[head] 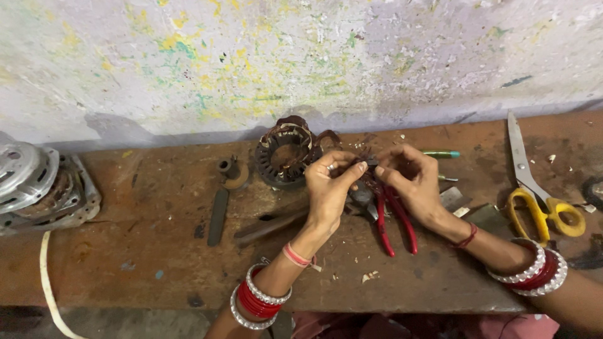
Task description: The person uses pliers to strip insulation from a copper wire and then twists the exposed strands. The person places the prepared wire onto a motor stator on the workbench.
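— What are the hands doing?
— I'm watching my left hand point(330, 182) and right hand point(411, 179) pinching a small dark wire piece point(366, 164) between fingertips, above the red-handled pliers point(392, 216), just right of the stator point(286, 154).
— And the scissors point(534, 188)?
— Lying far right, untouched.

We note a small repair workshop. A worn wooden bench point(157, 251) carries a motor stator point(284, 152), red-handled pliers point(394, 220), yellow-handled scissors point(534, 188) and a motor housing point(41, 185). Behind stands a paint-flecked wall point(251, 63).
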